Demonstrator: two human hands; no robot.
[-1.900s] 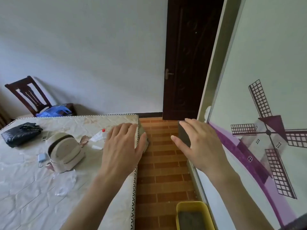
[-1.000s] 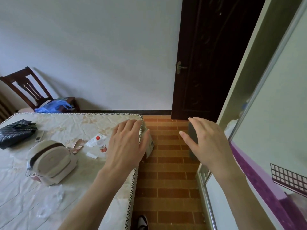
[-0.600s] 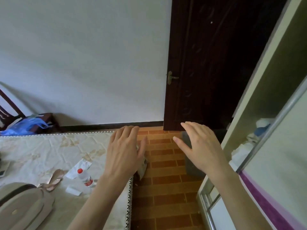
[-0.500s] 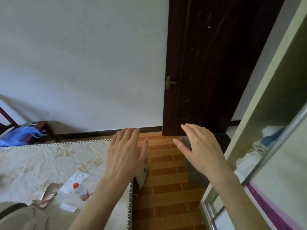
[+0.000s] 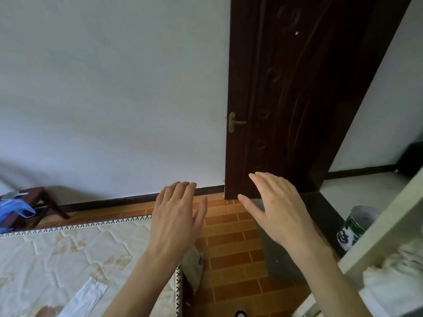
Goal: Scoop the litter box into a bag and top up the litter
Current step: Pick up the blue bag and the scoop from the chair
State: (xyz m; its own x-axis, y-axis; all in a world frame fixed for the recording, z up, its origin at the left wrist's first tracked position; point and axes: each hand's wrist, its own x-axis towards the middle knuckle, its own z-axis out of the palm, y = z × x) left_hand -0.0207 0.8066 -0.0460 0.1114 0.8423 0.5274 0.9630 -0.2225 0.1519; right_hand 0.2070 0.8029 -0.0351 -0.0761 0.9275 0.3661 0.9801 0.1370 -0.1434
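A brick-patterned floor point(image 5: 229, 243) and dark door point(image 5: 286, 99) are seen beyond the left hand point(image 5: 176, 216) and right hand point(image 5: 279, 209) — both spread, what is held untellable — the litter box unseen, presumably being walked toward.

Both hands are raised before the dark door point(image 5: 286, 99) — the left hand point(image 5: 177, 219) holds a pale bag point(image 5: 194, 265) beneath its palm, the right hand point(image 5: 278, 208) a grey bag point(image 5: 278, 259), above the brick-patterned floor point(image 5: 231, 243) below the door.
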